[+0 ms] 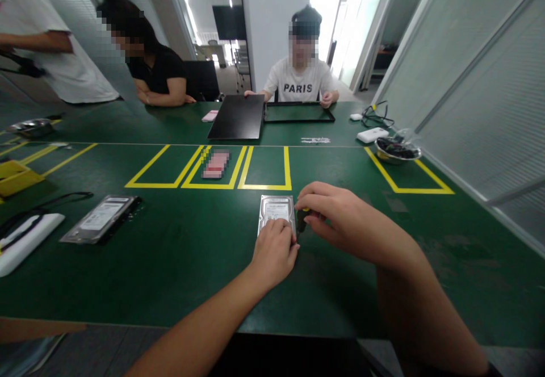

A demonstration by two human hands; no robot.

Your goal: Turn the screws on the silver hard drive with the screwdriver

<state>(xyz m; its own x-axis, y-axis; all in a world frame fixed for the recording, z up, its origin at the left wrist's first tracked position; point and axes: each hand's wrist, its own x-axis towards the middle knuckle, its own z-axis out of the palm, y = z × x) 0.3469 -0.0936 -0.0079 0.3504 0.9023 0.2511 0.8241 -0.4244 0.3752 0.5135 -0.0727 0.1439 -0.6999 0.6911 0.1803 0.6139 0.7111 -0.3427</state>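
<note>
A silver hard drive (276, 206) with a white label lies on the green table in front of me. My left hand (275, 252) grips its near end, fingers bent over the top and thumb by the right side. In my right hand (338, 215) is a screwdriver (302, 219) with a dark and yellow handle, held nearly upright between curled fingers. Its shaft points down at the drive's right edge, close to my left fingertips. The exact spot where the tip meets the drive is too small to make out.
Another hard drive (102, 218) in a clear bag lies left, beside a white device (32, 241) with a black cable. A metal bowl (398, 153) of dark parts stands right. Across the table, a person handles a black panel (238, 117) and a thin frame (300, 120).
</note>
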